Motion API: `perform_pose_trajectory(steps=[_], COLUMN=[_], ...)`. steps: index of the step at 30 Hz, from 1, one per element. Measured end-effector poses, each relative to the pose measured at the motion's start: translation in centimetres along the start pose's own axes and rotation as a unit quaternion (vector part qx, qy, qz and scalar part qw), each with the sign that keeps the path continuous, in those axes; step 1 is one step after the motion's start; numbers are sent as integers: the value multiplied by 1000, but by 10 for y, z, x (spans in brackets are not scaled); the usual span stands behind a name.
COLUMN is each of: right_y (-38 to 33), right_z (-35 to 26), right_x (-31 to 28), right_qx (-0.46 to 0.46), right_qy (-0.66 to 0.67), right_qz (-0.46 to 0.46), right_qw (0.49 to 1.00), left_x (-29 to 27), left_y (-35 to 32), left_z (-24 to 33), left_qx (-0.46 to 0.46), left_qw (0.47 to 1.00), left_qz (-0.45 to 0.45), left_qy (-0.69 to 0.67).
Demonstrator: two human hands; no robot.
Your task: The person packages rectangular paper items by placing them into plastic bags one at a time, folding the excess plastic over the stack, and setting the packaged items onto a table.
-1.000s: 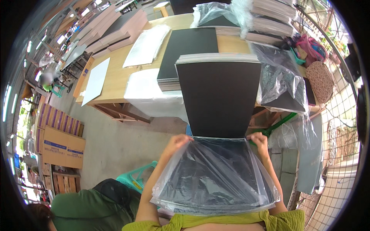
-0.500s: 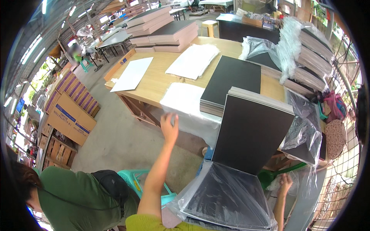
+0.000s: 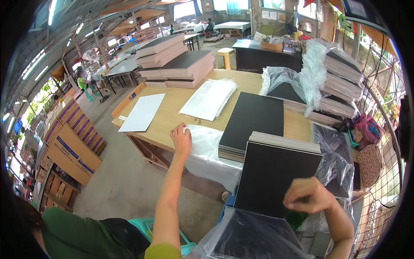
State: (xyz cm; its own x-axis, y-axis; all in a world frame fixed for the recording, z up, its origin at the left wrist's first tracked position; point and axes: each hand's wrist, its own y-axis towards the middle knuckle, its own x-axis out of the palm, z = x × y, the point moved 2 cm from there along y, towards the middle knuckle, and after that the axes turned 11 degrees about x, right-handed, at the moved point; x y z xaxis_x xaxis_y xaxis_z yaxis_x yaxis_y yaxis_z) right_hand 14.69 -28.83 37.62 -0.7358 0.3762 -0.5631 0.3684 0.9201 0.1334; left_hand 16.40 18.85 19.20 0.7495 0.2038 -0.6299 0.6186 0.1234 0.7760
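My left hand (image 3: 181,140) reaches to the table's near edge, at the left rim of a stack of clear plastic sleeves (image 3: 202,142) that drapes over that edge. Its fingers are bent but apart, with nothing visible in them. My right hand (image 3: 311,196) is raised, fingers curled in, before the lower right of an upright stack of black boards (image 3: 276,177); I see nothing in it. In front of that stack lies a black board wrapped in clear plastic (image 3: 254,235). Another pile of black boards (image 3: 256,118) lies flat on the table just beyond.
A white sheet (image 3: 143,113) and a bundle of white plastic-wrapped sheets (image 3: 209,99) lie on the wooden table (image 3: 246,80). Thick board stacks (image 3: 181,64) stand at its far left, wrapped stacks (image 3: 340,82) at right. A person in green (image 3: 77,235) is close on my left, by a turquoise stool (image 3: 144,226).
The view has tilted up. My left hand has come to the rim of the plastic sleeves. My right hand has risen from beside the upright boards to in front of them, its fingers curled.
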Motion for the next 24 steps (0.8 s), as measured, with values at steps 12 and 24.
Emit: perform_pose_trajectory(steps=[12,24], right_y=[290,359], right_z=[46,95], right_x=[30,66], right_qx=[54,160], right_qy=[-187,-230], right_qz=[90,124], right_qw=[977,952], left_x=[-38,-35], left_y=[41,54], left_z=[-13,26], left_qx=[-139,-186], left_qw=[884,865], left_qz=[-50,44], left_qy=[-443,-464])
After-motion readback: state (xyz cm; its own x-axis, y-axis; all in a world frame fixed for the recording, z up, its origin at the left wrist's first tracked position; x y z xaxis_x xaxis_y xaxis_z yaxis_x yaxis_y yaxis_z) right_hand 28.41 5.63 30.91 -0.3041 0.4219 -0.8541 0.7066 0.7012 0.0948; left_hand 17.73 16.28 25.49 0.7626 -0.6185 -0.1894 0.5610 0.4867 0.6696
